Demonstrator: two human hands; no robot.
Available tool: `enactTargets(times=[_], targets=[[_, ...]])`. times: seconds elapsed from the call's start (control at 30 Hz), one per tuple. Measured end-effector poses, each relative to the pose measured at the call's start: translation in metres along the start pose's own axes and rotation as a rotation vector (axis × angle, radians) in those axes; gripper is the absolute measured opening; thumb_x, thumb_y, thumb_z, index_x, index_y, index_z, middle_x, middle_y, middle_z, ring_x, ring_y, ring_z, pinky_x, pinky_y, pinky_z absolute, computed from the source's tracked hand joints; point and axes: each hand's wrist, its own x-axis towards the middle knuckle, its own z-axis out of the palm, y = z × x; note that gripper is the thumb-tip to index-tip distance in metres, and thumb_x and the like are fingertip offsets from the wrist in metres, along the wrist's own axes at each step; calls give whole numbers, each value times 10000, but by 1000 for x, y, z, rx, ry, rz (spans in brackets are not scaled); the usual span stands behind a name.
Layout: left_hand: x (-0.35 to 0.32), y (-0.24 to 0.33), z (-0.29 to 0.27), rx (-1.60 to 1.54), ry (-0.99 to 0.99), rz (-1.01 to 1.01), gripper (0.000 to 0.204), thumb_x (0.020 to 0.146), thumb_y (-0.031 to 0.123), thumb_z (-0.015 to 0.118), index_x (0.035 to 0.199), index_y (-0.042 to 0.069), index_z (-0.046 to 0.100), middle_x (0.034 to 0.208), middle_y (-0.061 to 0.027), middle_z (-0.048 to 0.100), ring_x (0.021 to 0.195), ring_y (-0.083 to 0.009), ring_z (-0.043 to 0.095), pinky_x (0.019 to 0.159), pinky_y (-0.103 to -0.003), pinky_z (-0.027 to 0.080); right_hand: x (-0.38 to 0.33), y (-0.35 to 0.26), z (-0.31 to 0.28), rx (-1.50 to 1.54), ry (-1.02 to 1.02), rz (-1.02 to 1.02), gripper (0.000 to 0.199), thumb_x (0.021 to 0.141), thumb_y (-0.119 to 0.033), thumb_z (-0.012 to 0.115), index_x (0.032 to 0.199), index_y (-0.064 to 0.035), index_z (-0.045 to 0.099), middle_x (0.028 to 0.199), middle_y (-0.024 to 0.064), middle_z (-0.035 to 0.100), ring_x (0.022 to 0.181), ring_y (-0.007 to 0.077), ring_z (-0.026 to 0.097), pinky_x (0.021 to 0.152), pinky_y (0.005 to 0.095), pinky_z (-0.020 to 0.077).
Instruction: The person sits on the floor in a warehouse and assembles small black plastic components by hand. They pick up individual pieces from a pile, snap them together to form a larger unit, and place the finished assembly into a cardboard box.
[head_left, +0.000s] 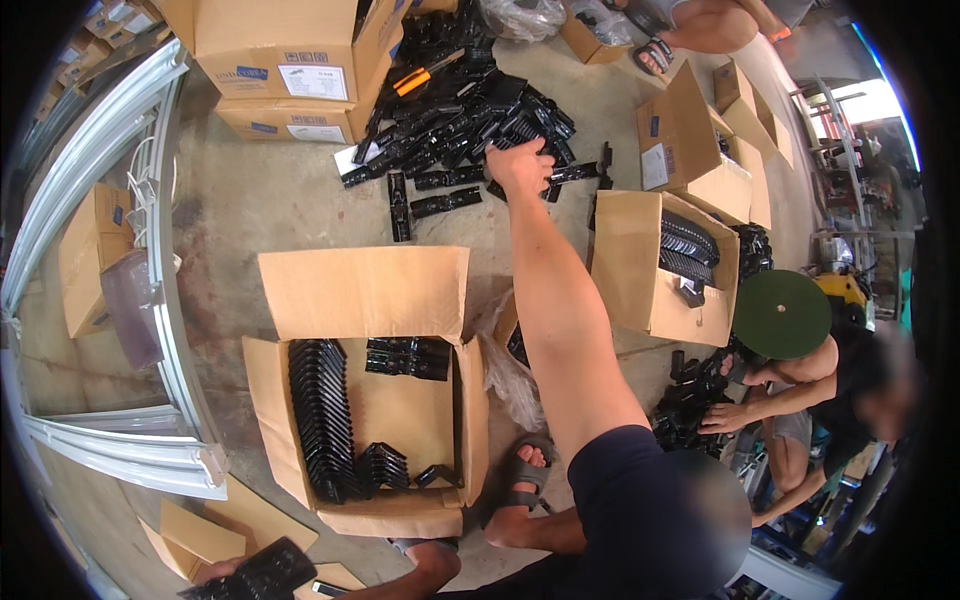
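Observation:
My right arm stretches forward to a big heap of glossy black plastic parts on the floor. At the heap's near edge, the fingers of my right hand are curled around one of the black parts, mostly hidden under them. Low at the left edge, my left hand holds a few black plastic parts together. Between my hands stands an open cardboard box. Inside it are a long stacked row of angled black parts, a shorter row and a flat group.
An orange-handled tool lies on the heap. Closed cartons stand at the far left, open cartons at the right. Pale metal frames line the left side. A co-worker in a green hat handles black parts at the right.

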Motion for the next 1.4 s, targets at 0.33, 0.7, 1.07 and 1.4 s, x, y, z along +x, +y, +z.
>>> enactTargets(times=[0.33,0.7,1.07,1.4], targets=[[-5,-12,-28,-67,-14,13,627,764,205,850,1258,-66,576,1113,-215,658,910,-306,666,748,-390,575,28,1,1,-174,-15,-112,950,849,-325,672,1567,31,162,1568,348,229,1420,446,349,1143,561,329],[-21,1,-14,-42,114,104,541,810,251,806,1182,-90,612,1008,-193,673,870,-278,660,780,-398,541,6,29,-22,23,-111,-81,1067,795,-448,732,1641,-171,145,1480,334,402,1382,466,398,1131,498,385],[-28,-4,-26,-48,-175,139,523,934,185,689,1341,-90,512,1107,-207,677,964,-281,679,859,-389,545,-42,155,-55,1457,-944,-28,374,972,-354,550,1243,-103,607,1035,138,713,891,271,687,705,413,554],[-27,4,-23,-138,-191,183,266,1011,132,621,1220,-30,648,1087,-138,722,953,-199,697,812,-314,540,-265,175,-153,1346,-1109,-344,655,916,-205,633,1524,-87,422,1355,147,608,1146,246,640,881,395,554]])
